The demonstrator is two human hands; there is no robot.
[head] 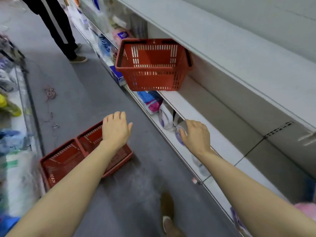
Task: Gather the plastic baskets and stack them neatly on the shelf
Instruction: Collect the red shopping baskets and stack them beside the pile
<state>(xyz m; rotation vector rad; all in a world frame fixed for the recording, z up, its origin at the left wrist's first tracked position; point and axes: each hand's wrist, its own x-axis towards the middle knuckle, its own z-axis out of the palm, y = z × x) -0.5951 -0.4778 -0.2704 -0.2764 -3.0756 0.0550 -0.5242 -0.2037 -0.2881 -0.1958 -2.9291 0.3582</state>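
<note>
Both hands reach forward and hold nothing. The left hand (116, 130) has its fingers (118, 116) loosely bent and a little apart, thumb out to the right; it hangs above the two floor baskets, and whether it touches them cannot be told. The right hand (196, 134) has its fingers (183, 134) relaxed and slightly spread, just in front of the shelf edge, over a white and purple packet (165, 118) on a lower shelf; contact cannot be told.

There are three red plastic baskets. Two lie side by side on the grey floor (95, 93) at the near left: the nearer floor basket (58, 161) and the farther floor basket (92, 137), touching each other along one rim. The third basket (153, 65) stands upright at the far end of the white shelf (196, 110) on the right, its front hanging over the shelf edge.

Farther down the aisle, at the far left, stand one other person's legs (56, 29) in dark trousers.
</note>
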